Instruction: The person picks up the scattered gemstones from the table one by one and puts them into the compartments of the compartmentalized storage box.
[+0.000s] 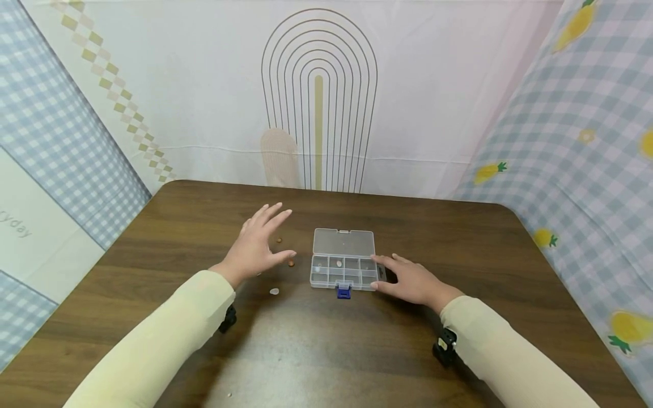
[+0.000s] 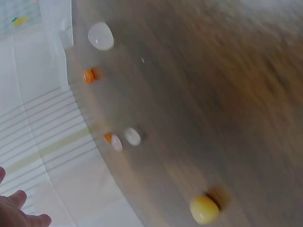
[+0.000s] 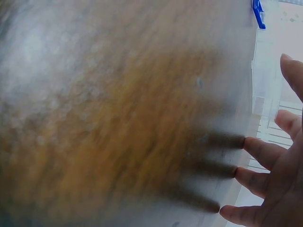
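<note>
A clear plastic compartment box (image 1: 322, 281) lies on the table with its lid (image 1: 343, 242) folded back and a blue latch (image 1: 344, 293) at the front. Pale stones (image 1: 339, 263) sit in some compartments. At the box's right end is my right hand (image 1: 415, 281), thumb and index fingertips at its edge, the other fingers spread against the table. My left hand (image 1: 255, 246) hovers left of the box, fingers spread, holding nothing. Under and near it lie small smooth stones: a whitish one (image 2: 101, 36), an orange one (image 2: 89, 75), a pink one (image 2: 116, 143) and a yellow one (image 2: 205, 209).
The brown wooden table (image 1: 326, 351) extends around the box. A tiny pale bit (image 1: 229, 394) lies near its front edge. A patterned white cloth (image 1: 204, 85) hangs behind, and checked cloth (image 1: 556, 170) borders the right side.
</note>
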Demonstrator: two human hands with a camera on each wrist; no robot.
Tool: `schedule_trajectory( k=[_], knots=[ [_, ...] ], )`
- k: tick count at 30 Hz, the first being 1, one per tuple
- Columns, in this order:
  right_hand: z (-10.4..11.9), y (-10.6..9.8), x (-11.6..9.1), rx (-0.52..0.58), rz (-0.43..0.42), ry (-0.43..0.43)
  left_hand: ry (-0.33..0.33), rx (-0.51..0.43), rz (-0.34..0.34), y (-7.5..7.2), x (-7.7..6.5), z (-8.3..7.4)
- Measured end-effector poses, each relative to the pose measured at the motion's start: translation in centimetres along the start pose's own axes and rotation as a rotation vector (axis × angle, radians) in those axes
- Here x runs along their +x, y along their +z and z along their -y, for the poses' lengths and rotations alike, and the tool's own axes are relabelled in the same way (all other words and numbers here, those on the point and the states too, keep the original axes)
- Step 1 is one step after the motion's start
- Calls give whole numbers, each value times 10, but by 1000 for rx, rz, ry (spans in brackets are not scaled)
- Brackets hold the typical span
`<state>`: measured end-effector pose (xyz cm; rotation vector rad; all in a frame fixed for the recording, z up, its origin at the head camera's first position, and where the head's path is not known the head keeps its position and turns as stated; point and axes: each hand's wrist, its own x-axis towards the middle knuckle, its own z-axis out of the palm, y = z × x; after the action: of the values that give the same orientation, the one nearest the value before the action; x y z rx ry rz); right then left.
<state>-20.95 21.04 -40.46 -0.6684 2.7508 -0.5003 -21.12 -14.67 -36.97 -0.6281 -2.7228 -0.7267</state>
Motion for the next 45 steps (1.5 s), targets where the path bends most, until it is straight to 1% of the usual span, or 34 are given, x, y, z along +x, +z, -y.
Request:
schedule_trajectory(
  k=[7, 12, 19, 24, 29, 35, 40, 45],
  knots=[
    [0, 0, 0, -2, 3, 8, -25, -10, 15, -7, -9, 13],
    [0, -1, 0, -2, 3, 9, -53, -5, 39, -11, -16, 21],
    [0, 0, 1, -1, 1, 7, -98, 6, 52, -18, -27, 30],
    [-1, 1, 1, 2, -2, 5, -114, 3, 83, -22, -36, 37],
    [-1, 1, 1, 5, 2, 3, -136, -8, 112, -25, -42, 41],
    [0, 0, 0, 1, 3, 4, -140, -6, 128, -26, -46, 44],
    [1, 0, 0, 4, 1, 8, -162, -11, 163, -29, -52, 44],
    [2, -1, -1, 11, 3, 10, -157, -17, 160, -33, -57, 47]
  ],
)
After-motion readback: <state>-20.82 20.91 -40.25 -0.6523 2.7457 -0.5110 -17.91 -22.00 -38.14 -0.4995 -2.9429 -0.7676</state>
